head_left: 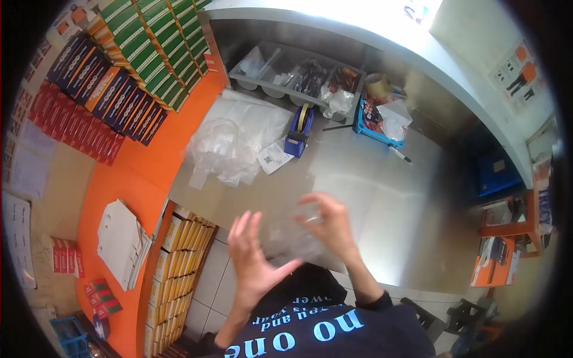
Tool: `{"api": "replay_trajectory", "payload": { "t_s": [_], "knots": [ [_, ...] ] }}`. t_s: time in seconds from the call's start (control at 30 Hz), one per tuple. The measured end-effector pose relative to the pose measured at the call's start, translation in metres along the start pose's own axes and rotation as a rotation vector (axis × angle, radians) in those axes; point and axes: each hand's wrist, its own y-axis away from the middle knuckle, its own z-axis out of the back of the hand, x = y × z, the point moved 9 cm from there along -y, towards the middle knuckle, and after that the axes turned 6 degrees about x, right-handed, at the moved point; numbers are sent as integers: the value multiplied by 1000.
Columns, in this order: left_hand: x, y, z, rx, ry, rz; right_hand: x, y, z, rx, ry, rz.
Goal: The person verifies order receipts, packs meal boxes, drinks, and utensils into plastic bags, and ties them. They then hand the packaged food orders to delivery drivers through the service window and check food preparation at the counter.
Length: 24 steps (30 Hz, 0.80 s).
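Observation:
My left hand (252,262) is raised above the front edge of the steel counter (382,197), fingers stretched up and thumb spread out to the side. My right hand (330,224) pinches a clear plastic bag (292,235) between thumb and fingertips. The bag hangs in the gap between my hands; its outline is blurred and see-through. Whether the left thumb touches it I cannot tell. Farther back on the counter lies a heap of clear plastic bags (218,143), with a small printed paper (274,156) and a blue tape dispenser (299,128) beside it.
A grey divided tray (280,89) and a blue basket (373,134) stand at the back under a shelf (370,30). A pen (400,155) lies near the basket. Stacked boxes (107,89) and papers (122,244) sit on the orange counter (140,161) at left.

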Motion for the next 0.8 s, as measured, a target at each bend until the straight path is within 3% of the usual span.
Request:
{"api": "replay_trajectory", "payload": {
  "t_s": [0.03, 0.07, 0.13, 0.2, 0.23, 0.27, 0.3, 0.37, 0.4, 0.43, 0.47, 0.57, 0.6, 0.63, 0.67, 0.7, 0.77, 0.8],
  "knots": [
    [-30, -9, 11, -105, -102, -116, 26, -4, -20, 150, -70, 154],
    [-19, -7, 8, -134, -104, -122, 16, -10, -15, 146, -64, 183],
    [54, -19, -24, 198, -26, 168, 0, -25, -2, 100, 528, 271],
    [56, -43, 29, 136, 11, 225, 23, -41, 56, -49, 656, 168],
    [33, -50, 71, -70, 127, 136, 68, -26, 90, -260, 520, 299],
    [36, -39, 66, -46, 128, 158, 103, 1, 117, -549, 524, 406],
    [36, -22, 54, 66, 56, 160, 71, 24, 104, -532, 528, 386],
    [36, 13, 37, 247, -93, 106, -6, 88, 83, -550, -1, 599],
    [40, 30, 24, 312, -166, 66, 12, 65, 31, -71, 377, 584],
    [99, 54, -19, 404, -92, 85, -58, 72, -8, 228, 219, 203],
    [152, 87, -48, 370, 131, 87, -113, 93, -17, 191, -167, -38],
    [124, 54, -67, 348, 247, -6, -77, 103, -22, 299, -822, -472],
    [116, 46, -63, 375, 260, 7, -45, 103, -26, 460, -827, -343],
    [130, 40, -80, 535, 980, 514, -21, 96, -27, 611, -814, -177],
    [110, 48, -93, 667, 1685, 1039, -29, 87, -15, 593, -804, -166],
    [84, 23, -68, 699, 1861, 851, -57, 80, 13, 438, -494, -158],
    [72, 6, -34, 793, 1195, 370, -85, 78, 60, 134, 105, -164],
    [49, 10, -27, 923, 874, 144, -83, 80, 58, 131, 109, -176]
  ]
}}
